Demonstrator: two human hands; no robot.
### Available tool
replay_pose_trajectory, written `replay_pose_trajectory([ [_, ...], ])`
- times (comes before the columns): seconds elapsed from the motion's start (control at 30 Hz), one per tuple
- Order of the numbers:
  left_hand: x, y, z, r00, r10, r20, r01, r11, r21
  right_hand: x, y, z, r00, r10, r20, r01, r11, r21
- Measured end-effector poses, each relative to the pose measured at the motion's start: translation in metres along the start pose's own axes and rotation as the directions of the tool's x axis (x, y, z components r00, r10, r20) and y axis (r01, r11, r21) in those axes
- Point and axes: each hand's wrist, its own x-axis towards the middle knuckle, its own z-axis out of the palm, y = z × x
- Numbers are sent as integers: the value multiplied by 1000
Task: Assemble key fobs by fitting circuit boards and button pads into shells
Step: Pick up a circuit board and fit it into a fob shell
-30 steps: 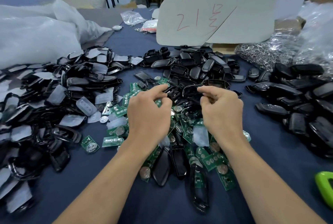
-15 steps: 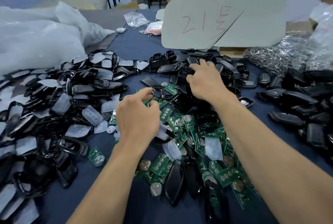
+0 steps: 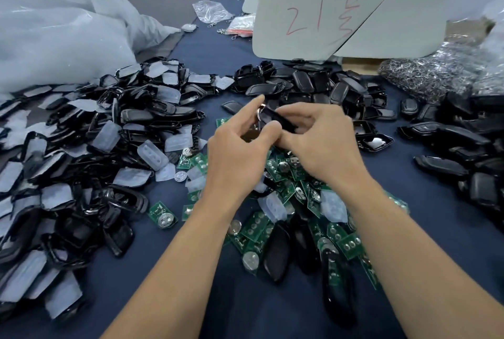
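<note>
You hold the glossy black plastic key fob shell (image 3: 276,119) above the middle of the dark blue worktop (image 3: 212,52), left hand (image 3: 237,158) and right hand (image 3: 327,147) both pinching it with curled fingers. Beneath them lies a heap of small green circuit boards (image 3: 256,225); translucent white rubber button pads (image 3: 152,154) pile at left, loose black shells (image 3: 313,82) behind

black shell (image 3: 275,117), pinched between hands

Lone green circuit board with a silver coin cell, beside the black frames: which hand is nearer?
Left. The left hand is beyond the lone green circuit board and to its right; the right hand is farther off to the right.
</note>
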Motion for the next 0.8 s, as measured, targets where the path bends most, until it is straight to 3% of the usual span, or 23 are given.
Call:
replay_pose_trajectory([
  [0.13, 0, -6, 1, 998, -2, -60, -4, 995, -102, -24, -1, 2, 1000, 0, 7, 0, 1000, -22],
  [0.2, 1, -8, -2, 996, -13, -85, 6, 997, -81, -28, 2, -6, 1000, 13, 8, -12, 983, -184],
  [0.3, 0, -10, -6, 995, -22, -94, 16, 998, -56, -26, 7, -21, 984, 60, 166, 25, 884, -467],
  [0.4, -1, -9, -9, 996, -12, -88, 11, 1000, -21, -23, 10, -25, 967, 96, 234, 39, 857, -514],
  [0.53, 3, -11, -8, 994, -17, -106, 15, 1000, -23, -22, 14, -25, 988, 52, 145, 11, 916, -401],
  [0.67, 5, -11, -4, 996, -85, -29, 78, 982, -169, -19, 20, -29, 992, 73, 99, -62, 992, -113],
  [0.8, 7, -8, -3, 988, -151, 31, 153, 931, -331, -19, 24, -29, 992, 111, 61, -118, 986, 119],
])
